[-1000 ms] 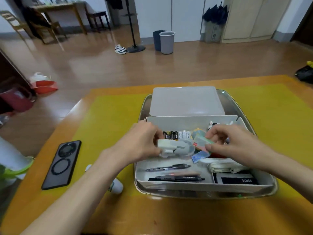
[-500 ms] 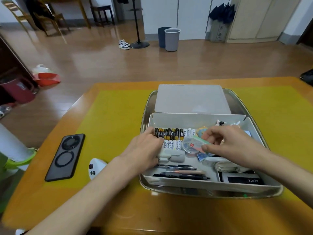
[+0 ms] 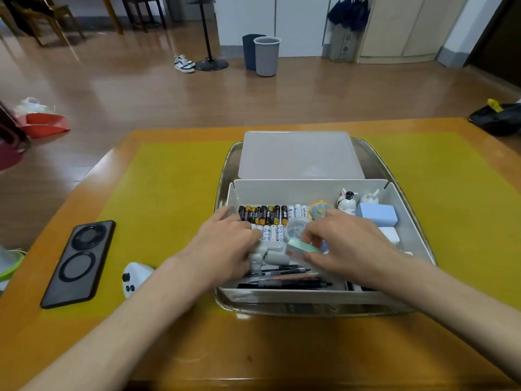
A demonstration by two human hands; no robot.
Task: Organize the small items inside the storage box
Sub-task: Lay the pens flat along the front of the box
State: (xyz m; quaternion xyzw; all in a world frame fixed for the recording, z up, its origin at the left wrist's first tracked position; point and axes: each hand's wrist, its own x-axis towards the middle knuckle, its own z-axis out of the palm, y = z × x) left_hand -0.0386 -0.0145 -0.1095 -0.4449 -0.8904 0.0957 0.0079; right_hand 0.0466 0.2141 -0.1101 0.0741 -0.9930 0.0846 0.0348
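Black smartphone and white controller lie on the yellow mat, outside the white plastic storage box.

Left hand fingers curl onto the pale grey plastic gadget, inside the box just behind the black pens.

Right hand pinches the mint-green packet at box centre.

Risk: the hands almost touch; setting the packet down could scatter the rowed AA batteries.
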